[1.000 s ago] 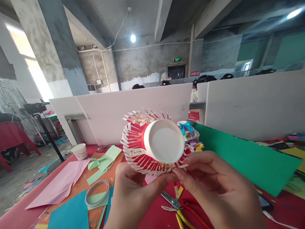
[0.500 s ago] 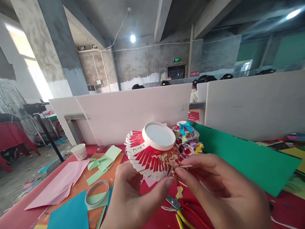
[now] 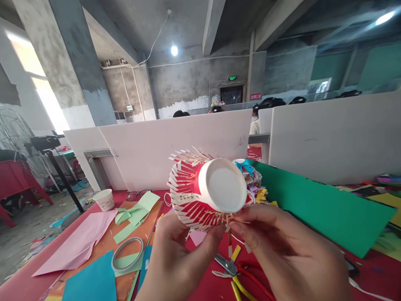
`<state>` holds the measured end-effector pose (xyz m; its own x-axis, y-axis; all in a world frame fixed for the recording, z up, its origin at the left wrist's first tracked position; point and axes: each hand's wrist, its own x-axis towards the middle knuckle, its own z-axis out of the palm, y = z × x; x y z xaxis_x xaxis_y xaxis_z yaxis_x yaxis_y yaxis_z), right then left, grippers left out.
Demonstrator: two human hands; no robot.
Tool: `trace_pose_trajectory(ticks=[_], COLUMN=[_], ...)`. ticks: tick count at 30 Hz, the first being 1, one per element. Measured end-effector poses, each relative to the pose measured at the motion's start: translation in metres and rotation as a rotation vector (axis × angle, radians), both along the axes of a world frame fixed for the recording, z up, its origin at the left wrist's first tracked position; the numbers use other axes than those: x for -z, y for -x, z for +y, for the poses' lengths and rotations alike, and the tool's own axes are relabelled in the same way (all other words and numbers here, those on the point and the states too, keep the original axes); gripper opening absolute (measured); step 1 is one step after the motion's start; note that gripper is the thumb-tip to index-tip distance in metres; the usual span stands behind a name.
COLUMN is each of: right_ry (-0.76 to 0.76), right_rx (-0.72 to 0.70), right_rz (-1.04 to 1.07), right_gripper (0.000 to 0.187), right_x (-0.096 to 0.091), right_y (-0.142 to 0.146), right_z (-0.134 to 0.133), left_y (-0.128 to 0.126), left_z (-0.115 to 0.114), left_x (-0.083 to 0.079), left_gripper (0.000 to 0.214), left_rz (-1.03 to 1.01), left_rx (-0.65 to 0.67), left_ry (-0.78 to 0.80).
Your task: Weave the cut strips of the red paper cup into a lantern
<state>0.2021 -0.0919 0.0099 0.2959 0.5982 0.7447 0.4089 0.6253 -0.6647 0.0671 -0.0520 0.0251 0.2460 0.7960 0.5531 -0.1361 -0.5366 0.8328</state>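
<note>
Table (image 3: 379, 267): red top, strewn with coloured paper, lower frame.
Left hand (image 3: 175, 259): closed on the cup's fringe from below, bottom centre.
Right hand (image 3: 291, 255): one strip is pinched between thumb and forefinger, lower right.
Cup (image 3: 194, 196): red, slit into strips, held above the table at centre, white base tilted toward the camera.
Scissors (image 3: 232, 267): laid beneath the hands.
Tape ring (image 3: 127, 255): lower left.
Green sheet (image 3: 316, 205): right of the cup.
Partition (image 3: 175, 142): white, behind.

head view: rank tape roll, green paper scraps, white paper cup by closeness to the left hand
1. Tape roll, just left of the left hand holding the red cup.
2. Green paper scraps, farther back and left.
3. White paper cup, farthest, back left.
</note>
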Motion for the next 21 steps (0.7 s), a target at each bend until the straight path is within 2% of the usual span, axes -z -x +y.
trace_pose_trajectory(ticks=[2, 5, 13, 18, 21], right_ry=[0.010, -0.005, 0.014, -0.027, -0.025], right_rx=[0.006, 0.036, -0.008, -0.008, 0.006], right_rz=[0.026, 0.050, 0.075, 0.046, 0.023], right_gripper=[0.017, 0.017, 0.021, 0.022, 0.022], right_x=[-0.001, -0.002, -0.003, -0.001, -0.001], right_y=[0.000, 0.001, 0.004, 0.002, 0.000], right_z=[0.000, 0.000, 0.005, 0.005, 0.004], left_y=[0.000, -0.001, -0.004, -0.004, -0.004], left_z=[-0.001, -0.003, 0.002, 0.006, 0.007], left_x=[-0.001, -0.001, 0.004, 0.008, 0.010], left_gripper=[0.011, 0.013, 0.017, 0.015, 0.016], left_rz=[0.014, 0.014, -0.081, -0.152, -0.147], left_rx=[-0.040, -0.023, 0.009, -0.029, 0.032], left_ry=[-0.046, -0.067, 0.012, 0.062, 0.062])
